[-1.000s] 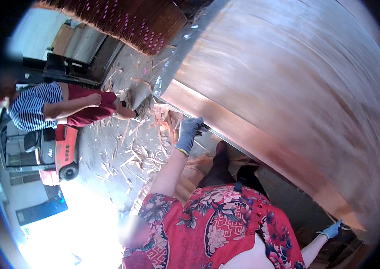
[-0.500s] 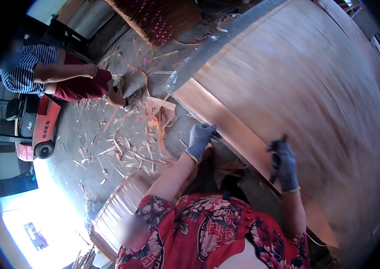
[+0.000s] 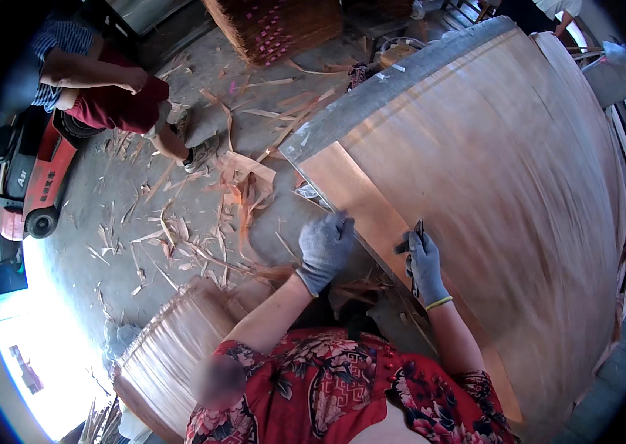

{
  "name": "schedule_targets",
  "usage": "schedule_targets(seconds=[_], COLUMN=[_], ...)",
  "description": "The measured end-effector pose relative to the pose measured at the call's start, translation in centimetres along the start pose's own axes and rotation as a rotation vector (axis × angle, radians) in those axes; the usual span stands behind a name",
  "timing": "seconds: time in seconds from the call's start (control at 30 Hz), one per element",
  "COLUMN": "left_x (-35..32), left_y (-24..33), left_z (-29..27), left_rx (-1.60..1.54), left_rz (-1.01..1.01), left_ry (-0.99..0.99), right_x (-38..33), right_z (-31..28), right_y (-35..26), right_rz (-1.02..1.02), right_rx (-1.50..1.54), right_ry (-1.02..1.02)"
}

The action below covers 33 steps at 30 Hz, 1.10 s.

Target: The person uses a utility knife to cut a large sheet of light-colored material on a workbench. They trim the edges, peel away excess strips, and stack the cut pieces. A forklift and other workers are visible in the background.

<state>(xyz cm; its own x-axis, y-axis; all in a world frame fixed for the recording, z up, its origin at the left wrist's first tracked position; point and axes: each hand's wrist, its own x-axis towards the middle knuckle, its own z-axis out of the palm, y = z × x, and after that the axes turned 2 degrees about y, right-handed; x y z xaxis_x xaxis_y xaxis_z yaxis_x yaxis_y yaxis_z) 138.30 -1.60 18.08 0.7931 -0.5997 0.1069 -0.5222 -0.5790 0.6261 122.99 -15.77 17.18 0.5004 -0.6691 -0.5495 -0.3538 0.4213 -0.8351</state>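
A wide, pale brown wood veneer sheet (image 3: 490, 170) covers the table. Along the near edge runs a narrower, more orange veneer strip (image 3: 361, 185). My left hand (image 3: 326, 248), in a grey glove, is closed just off the table's edge, beside the strip; whatever its curled fingers may hold is hidden. Over the strip's inner edge is my right hand (image 3: 427, 270), also gloved. It is closed around a slim dark knife (image 3: 420, 227), whose tip points away from me.
Veneer scraps (image 3: 246, 177) litter the floor at left. A stack of veneer (image 3: 180, 337) stands by my left arm, another stack (image 3: 276, 29) at the far side. A person in red shorts (image 3: 120, 96) is at the left, near a red forklift (image 3: 50, 174). Another person (image 3: 549, 11) stands far right.
My left hand has come back from the table edge, toward me. My right hand has shifted left, and the knife now shows clearly. The view has turned somewhat.
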Motion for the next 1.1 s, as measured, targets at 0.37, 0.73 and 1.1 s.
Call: schedule_targets(seconds=[0.37, 0.73, 1.1], left_x=[8.0, 8.1, 8.1], left_y=[-4.3, -4.1, -4.4], left_z=[3.4, 3.1, 2.8], left_rx=[0.280, 0.243, 0.203], left_rz=[0.378, 0.369, 0.376], left_ry=[0.008, -0.007, 0.017], right_x=[0.2, 5.7, 6.0], right_z=[1.9, 6.5, 8.3], right_y=[-3.8, -6.2, -6.6], right_rz=[0.003, -0.635, -0.659], right_rx=[-0.042, -1.296, -1.249], right_ry=[-0.088, -0.050, 0.022])
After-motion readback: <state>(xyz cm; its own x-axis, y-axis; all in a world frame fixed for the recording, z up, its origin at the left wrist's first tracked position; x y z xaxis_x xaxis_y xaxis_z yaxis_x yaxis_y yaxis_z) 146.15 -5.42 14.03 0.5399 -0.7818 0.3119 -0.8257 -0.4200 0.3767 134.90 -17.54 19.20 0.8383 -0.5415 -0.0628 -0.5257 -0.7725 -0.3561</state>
